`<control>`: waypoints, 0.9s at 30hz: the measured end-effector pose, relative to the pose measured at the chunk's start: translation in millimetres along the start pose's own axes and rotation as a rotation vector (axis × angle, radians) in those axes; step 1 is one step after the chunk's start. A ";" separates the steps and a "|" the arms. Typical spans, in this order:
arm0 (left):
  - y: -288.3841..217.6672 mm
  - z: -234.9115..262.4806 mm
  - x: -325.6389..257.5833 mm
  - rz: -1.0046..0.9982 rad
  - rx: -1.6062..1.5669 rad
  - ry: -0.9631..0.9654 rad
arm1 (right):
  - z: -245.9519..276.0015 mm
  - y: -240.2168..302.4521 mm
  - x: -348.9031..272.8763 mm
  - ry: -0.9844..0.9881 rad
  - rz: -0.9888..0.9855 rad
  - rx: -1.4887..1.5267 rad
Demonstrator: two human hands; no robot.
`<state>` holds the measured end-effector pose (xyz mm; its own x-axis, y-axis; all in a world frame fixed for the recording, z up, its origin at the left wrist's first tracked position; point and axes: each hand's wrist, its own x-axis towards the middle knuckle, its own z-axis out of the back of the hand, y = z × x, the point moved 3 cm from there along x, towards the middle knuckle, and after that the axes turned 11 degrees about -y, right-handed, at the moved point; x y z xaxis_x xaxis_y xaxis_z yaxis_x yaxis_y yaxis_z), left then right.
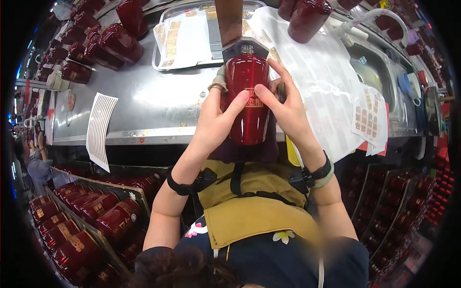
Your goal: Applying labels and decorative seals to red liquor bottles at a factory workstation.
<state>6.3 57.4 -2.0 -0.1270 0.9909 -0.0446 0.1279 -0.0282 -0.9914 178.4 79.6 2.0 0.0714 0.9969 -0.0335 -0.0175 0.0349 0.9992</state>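
Observation:
A dark red glass bottle (pixel 248 126) lies tilted in front of me, its neck pointing away, over a dark cloth at the bench's front edge. My left hand (pixel 214 116) is closed around its left side, with light wrapping on the fingers. My right hand (pixel 291 113) grips the right side. Both thumbs press on a gold label (pixel 253 98) on the bottle's front. The fingers behind the bottle are partly hidden.
A tray (pixel 154 58) with gold label sheets lies beyond. A striped paper strip (pixel 100 129) overhangs the metal bench (pixel 158 103) at left. White sheeting (pixel 326 101) and label sheets (pixel 369 115) lie right, near a sink (pixel 372 60). Bottles (pixel 115 45) crowd the back left; filled crates (pixel 98 211) stand below.

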 end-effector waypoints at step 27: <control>4.6 -5.3 8.4 0.158 -0.113 -0.085 | -3.3 -5.5 5.6 -0.083 -0.025 -0.030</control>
<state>11.1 66.3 -6.2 -0.1789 0.9604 -0.2136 0.2618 -0.1628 -0.9513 175.7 85.3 -3.8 0.1548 0.9864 -0.0558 -0.0448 0.0635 0.9970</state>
